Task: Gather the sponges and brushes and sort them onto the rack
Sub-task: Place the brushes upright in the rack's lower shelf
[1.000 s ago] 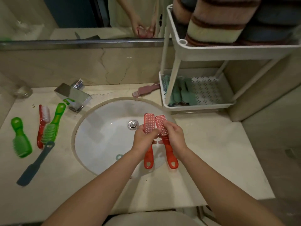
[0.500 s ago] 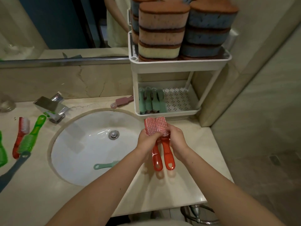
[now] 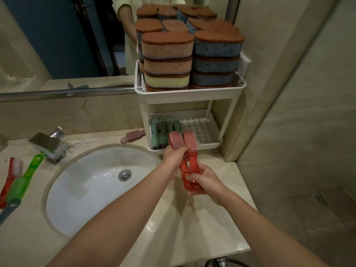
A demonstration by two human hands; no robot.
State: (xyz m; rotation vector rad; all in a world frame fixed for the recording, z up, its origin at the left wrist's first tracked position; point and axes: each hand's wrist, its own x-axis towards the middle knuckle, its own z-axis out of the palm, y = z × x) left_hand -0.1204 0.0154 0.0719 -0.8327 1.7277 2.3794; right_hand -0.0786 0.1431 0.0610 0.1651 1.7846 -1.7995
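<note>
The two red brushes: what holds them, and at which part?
Both hands hold the red brushes together: the left hand just below the bristle heads, the right hand at the handle ends.

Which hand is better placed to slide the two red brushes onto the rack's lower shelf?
Likely the right hand: it grips the handle ends of the two red translucent plastic brushes, free to push. The left hand holds their necks, by the white plastic rack's lower rim.

2 red brushes (image 3: 190,160) nr rack (image 3: 190,94)
</note>
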